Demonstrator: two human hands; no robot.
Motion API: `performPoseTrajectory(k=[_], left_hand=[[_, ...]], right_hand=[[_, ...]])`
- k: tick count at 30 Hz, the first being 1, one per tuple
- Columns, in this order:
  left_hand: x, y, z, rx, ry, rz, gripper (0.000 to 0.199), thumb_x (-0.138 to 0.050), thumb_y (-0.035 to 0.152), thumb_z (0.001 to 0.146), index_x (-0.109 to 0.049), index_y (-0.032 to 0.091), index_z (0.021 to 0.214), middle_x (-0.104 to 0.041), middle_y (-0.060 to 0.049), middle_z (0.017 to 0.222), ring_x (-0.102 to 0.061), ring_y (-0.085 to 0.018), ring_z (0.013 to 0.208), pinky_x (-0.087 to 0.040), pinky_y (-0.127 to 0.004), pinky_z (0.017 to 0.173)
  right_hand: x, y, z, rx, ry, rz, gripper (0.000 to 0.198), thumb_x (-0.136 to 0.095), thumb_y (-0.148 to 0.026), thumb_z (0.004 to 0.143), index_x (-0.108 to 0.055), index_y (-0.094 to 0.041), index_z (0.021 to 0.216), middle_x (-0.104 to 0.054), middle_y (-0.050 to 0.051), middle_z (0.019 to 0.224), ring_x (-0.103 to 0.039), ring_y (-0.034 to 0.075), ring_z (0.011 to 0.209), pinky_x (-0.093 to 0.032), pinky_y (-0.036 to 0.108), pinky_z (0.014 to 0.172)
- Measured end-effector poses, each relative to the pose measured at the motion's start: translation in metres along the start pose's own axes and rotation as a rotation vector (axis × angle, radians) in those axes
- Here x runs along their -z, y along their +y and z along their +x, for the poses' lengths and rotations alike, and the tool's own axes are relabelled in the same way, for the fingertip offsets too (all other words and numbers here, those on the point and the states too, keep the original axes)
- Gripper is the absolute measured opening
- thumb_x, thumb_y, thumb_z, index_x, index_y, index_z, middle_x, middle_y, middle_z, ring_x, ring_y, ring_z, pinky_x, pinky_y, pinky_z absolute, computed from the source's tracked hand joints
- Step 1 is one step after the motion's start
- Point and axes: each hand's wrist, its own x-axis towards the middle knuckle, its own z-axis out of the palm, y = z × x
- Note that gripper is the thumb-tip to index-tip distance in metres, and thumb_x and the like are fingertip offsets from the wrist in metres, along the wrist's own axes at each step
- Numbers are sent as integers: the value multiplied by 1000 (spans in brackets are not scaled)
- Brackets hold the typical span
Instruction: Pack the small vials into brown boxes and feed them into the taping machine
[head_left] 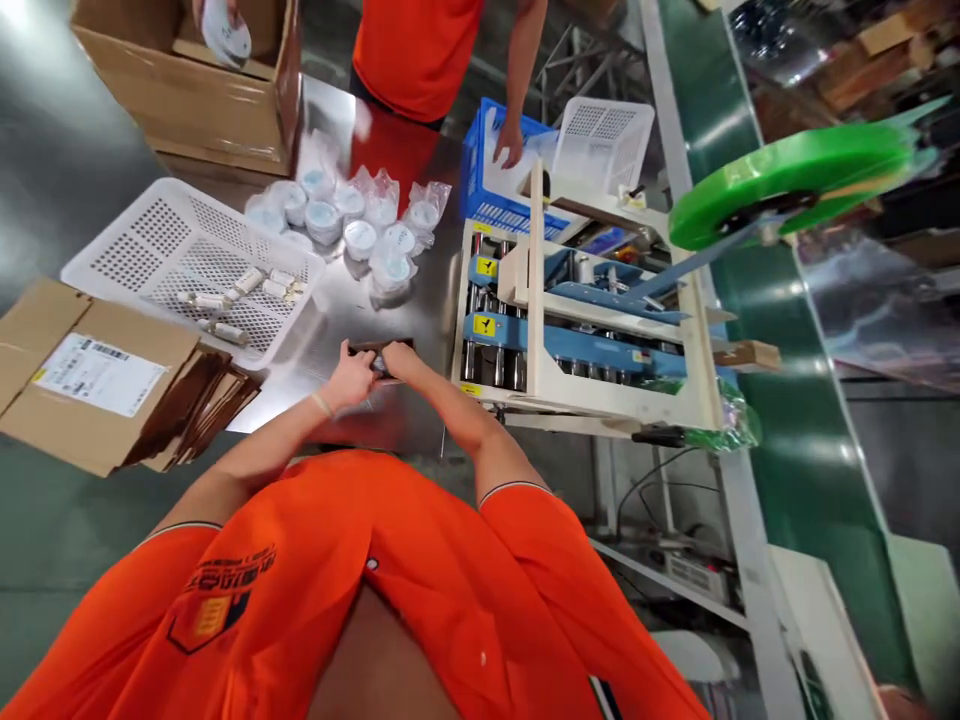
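Note:
Both my hands are close together at the near edge of the metal table (349, 320), on a small brown cardboard box (364, 347). My left hand (351, 378) grips its left side, thumb up and fingers curled inward. On the right side, my right hand (403, 362) is bent over the box with fingers closed on it. A small greyish thing shows between the fingers, too small to name. My hands hide most of the box. Just beyond lie several round white tubs (360, 238) in clear plastic bags.
To the left are a white basket (161, 215) with several small white cylinders (225, 330) and a stack of flattened cartons (105, 380). A large carton (217, 110) stands behind. On the right is a taping machine (585, 340) with green tape (795, 180). A co-worker's hand (510, 140) hangs over a blue crate (472, 170).

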Motion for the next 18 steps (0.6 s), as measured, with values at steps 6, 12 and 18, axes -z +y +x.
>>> performPoseTrajectory(k=[6,12,18], left_hand=[[4,-7,0,-19,-1,7,36,-62,39,103,-84,31,130,-67,-19,136,-58,-42,127,-22,-81,122],[3,3,5,51,38,-21,58,-67,48,100,-68,22,152,-65,-24,143,-55,-46,133,-23,-78,123],[-1,-28,-15,119,197,-424,42,-57,45,107,-65,20,140,-67,-13,143,-52,-32,138,-29,-60,130]], right_hand=[[1,48,-44,-147,342,63,33,-51,-19,108,-80,-16,125,-80,20,123,-76,30,115,-56,34,97],[-13,69,-31,-153,189,402,27,-65,-12,93,-77,-13,118,-82,8,103,-74,19,89,-56,28,85],[-21,63,-16,164,85,265,17,-65,-18,98,-80,-14,105,-80,10,111,-69,22,106,-53,31,100]])
